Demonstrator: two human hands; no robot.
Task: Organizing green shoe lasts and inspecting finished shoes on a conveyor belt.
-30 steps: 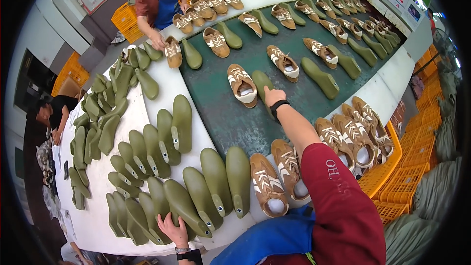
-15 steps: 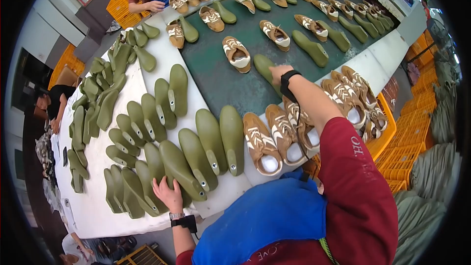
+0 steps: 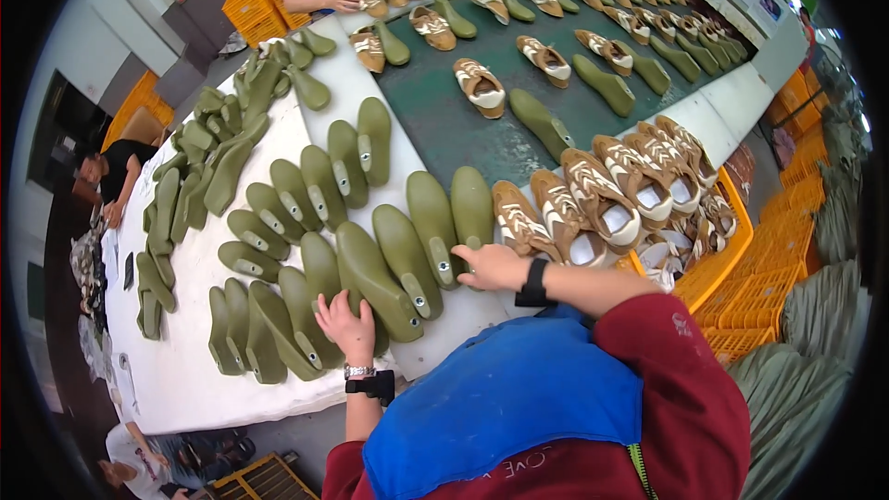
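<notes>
Right hand (image 3: pixel 495 267) at the heel of a green last (image 3: pixel 472 206) on the counter (image 3: pixel 454 331), left hand (image 3: pixel 348 326) at nearby lasts (image 3: pixel 378 268), its fingers (image 3: pixel 326 317) spread (whether either hand grasps, one cannot tell), brown shoes (image 3: pixel 528 227) beside the green last.

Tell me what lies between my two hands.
In the head view, three green lasts lie side by side between the left hand and the right hand.
</notes>
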